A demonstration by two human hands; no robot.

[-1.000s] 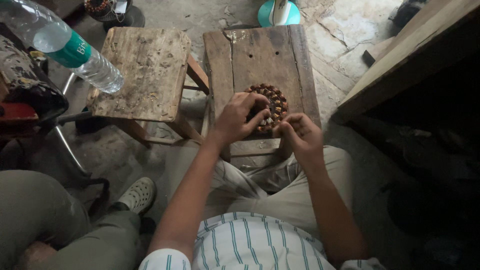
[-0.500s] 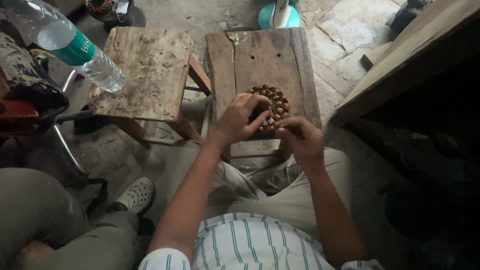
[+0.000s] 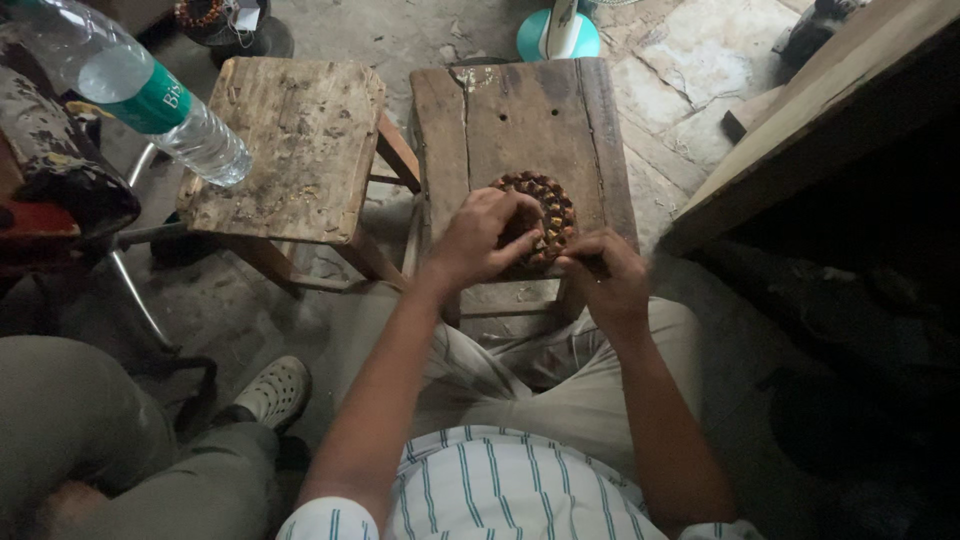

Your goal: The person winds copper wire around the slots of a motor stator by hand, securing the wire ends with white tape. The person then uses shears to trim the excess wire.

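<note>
Left hand (image 3: 480, 240), right hand (image 3: 600, 275) pinch near edge of beaded disc (image 3: 545, 205) on stool (image 3: 520, 120).

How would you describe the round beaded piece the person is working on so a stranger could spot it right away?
Two worn wooden stools stand side by side on the cracked concrete floor; take the narrower plank-topped stool, nearest the person's knees. At its near end, between the left hand and right hand, lies a round brown mat of wooden beads. It is the only beaded, ringed disc there; the other stool is bare.
</note>
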